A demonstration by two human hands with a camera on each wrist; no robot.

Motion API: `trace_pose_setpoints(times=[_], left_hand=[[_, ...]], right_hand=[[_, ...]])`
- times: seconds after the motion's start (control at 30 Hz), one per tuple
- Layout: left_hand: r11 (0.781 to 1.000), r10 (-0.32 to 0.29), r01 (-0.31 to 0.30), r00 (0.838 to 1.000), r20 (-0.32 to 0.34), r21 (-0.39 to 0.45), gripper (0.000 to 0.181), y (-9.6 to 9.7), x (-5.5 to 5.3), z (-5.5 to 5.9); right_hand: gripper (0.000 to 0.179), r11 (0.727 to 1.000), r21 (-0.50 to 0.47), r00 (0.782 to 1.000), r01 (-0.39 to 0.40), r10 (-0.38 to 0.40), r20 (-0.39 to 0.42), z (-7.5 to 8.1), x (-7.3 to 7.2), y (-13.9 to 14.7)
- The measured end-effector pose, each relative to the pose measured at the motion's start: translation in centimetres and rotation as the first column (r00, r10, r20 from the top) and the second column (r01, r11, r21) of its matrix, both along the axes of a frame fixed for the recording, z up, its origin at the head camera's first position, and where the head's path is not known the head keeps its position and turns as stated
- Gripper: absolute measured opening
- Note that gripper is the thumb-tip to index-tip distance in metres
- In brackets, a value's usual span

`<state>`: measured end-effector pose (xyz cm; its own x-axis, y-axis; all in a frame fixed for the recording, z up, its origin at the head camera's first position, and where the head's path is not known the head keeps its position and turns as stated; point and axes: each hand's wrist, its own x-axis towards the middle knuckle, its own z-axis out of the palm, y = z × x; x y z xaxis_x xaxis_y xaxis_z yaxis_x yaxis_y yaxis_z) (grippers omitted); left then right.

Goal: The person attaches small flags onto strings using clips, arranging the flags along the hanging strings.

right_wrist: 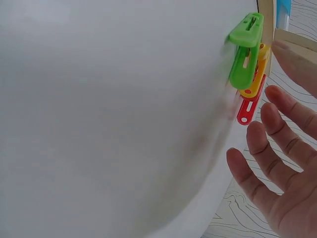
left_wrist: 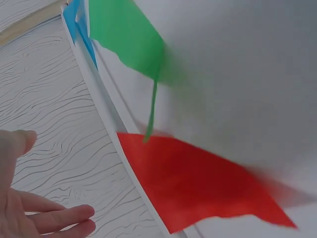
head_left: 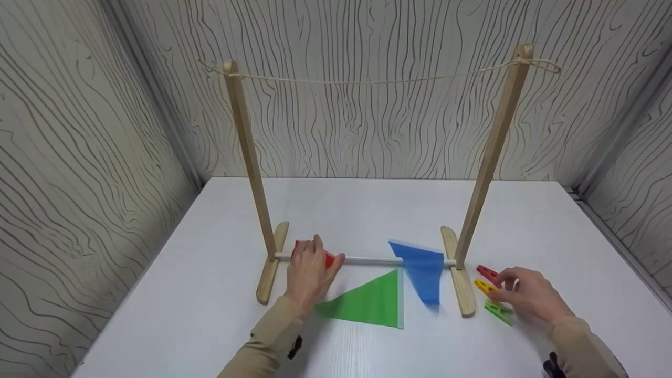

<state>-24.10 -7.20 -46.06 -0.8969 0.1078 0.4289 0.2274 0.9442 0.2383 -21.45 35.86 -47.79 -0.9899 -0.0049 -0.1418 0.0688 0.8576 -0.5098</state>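
My left hand [head_left: 310, 270] is over a red pennant [left_wrist: 198, 183], which it partly hides in the head view. In the left wrist view, its fingers are loosely extended and hold nothing. A green pennant [head_left: 373, 304] lies flat on the table, and a blue pennant [head_left: 424, 270] lies across the stand's crossbar. On the right, my right hand [head_left: 533, 294] reaches to three clothespins: red [head_left: 485, 272], yellow [head_left: 483, 286] and green [head_left: 499, 313]. Its thumb [right_wrist: 297, 64] and fingers are spread apart in the right wrist view, close to the yellow clothespin.
A wooden stand has a left post [head_left: 249, 168], a right post [head_left: 493, 152] and a white crossbar [head_left: 367, 260] low between them. A thin string [head_left: 362, 82] sags between the post tops. The white table [head_left: 357, 210] meets wood-patterned walls.
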Motion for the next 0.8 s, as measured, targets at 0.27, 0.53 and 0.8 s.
trace_pose_setpoints(times=[0.27,0.53,0.8], left_hand=[[0.979,-0.087,0.056,0.985,0.152,0.198,0.052,4.3,-1.6,-0.6],[0.907,-0.176,0.083,0.966,0.192,0.412,0.039,7.8,-2.5,-1.7],[0.838,-0.226,0.078,0.951,0.212,0.541,0.037,10.5,-3.3,-2.3]], right_hand=[[0.049,1.0,0.015,0.999,0.018,-0.018,0.032,0.0,-0.2,0.1],[0.044,1.0,0.019,1.0,0.001,-0.001,0.028,0.1,-0.3,0.1],[0.052,1.0,0.01,0.998,0.026,-0.027,0.059,0.0,-0.4,-0.3]])
